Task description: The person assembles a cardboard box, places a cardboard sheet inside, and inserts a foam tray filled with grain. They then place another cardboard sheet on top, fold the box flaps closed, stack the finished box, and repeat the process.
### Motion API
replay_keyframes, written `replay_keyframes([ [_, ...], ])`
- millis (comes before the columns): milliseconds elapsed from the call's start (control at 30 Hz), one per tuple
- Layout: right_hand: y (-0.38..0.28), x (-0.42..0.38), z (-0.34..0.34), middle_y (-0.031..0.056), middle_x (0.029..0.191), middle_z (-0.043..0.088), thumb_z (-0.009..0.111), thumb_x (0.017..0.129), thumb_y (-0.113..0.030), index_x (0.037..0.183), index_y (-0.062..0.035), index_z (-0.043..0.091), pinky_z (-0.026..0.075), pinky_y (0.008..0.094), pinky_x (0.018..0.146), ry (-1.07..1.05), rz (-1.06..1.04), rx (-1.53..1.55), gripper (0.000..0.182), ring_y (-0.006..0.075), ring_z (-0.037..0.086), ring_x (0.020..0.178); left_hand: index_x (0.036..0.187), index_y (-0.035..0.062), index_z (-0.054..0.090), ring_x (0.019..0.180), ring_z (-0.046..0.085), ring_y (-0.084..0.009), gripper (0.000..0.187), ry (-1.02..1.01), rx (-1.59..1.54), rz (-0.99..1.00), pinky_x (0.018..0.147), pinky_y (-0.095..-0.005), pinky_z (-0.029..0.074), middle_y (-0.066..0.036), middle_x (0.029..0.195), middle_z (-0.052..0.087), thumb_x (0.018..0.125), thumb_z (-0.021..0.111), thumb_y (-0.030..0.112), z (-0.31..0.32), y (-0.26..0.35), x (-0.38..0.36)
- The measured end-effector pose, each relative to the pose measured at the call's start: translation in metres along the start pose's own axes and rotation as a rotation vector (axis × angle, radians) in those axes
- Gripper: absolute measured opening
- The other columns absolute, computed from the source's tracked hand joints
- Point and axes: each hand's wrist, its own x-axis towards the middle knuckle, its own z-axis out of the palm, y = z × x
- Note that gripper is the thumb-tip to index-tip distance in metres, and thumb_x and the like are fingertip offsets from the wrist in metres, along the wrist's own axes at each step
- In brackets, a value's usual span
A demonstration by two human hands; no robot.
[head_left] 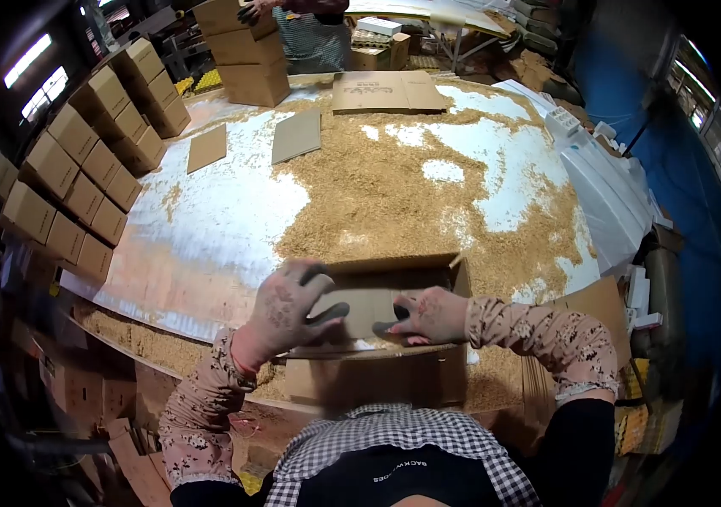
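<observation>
An open cardboard box (377, 380) stands at the near edge of the table, in front of my body. A flat cardboard piece (359, 296) lies inside it. My left hand (284, 313), in a glove with dark fingertips, is over the box's left side, thumb and fingers apart and curved, with nothing visible between them. My right hand (435, 314), gloved the same way, reaches into the right part of the box. Its fingers are curled with the thumb near them; what they may hold is hidden.
Brown shavings (369, 186) cover much of the white table (233, 203). Cardboard sheets (297, 135) and a flattened carton (387, 91) lie farther back. Closed boxes (81, 169) are stacked at left, and more boxes (250, 63) stand beside another person (314, 38). Plastic wrap (605, 186) lies at right.
</observation>
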Motion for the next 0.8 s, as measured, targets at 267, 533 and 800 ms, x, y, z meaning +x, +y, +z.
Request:
replay_keyframes([
  [267, 0.051, -0.039, -0.068, 0.009, 0.099, 0.061, 0.06, 0.086, -0.026, 0.125, -0.0155, 0.053, 0.054, 0.0348, 0.069, 0.575, 0.093, 0.04, 0.041, 0.0219, 0.062, 0.076, 0.119, -0.004, 0.042, 0.11, 0.054, -0.0405, 0.076, -0.965, 0.029, -0.105, 0.094, -0.0423, 0.045, -0.028, 0.122, 0.048, 0.074, 0.071, 0.05, 0.102, -0.064, 0.001],
  [533, 0.026, -0.032, -0.001, 0.0117, 0.129, 0.048, 0.059, 0.085, -0.038, 0.124, -0.0154, 0.053, 0.032, 0.047, 0.107, 0.468, 0.074, -0.031, 0.046, 0.0309, 0.041, 0.125, 0.117, 0.0134, 0.059, 0.118, 0.051, -0.0331, 0.033, -0.3, 0.147, 0.29, 0.103, -0.0469, 0.039, -0.013, 0.128, 0.052, 0.085, 0.057, 0.025, -0.045, -0.04, -0.032],
  [800, 0.028, -0.014, 0.043, 0.0117, 0.118, 0.056, 0.071, 0.07, -0.03, 0.105, -0.0128, 0.062, 0.038, 0.0495, 0.099, 0.51, 0.117, 0.099, 0.04, 0.0312, 0.049, 0.117, 0.129, 0.0164, 0.052, 0.133, 0.033, -0.0371, 0.043, -0.317, -0.121, 0.413, 0.111, -0.0515, 0.025, -0.014, 0.142, 0.04, 0.089, 0.053, 0.031, 0.05, -0.077, -0.045],
])
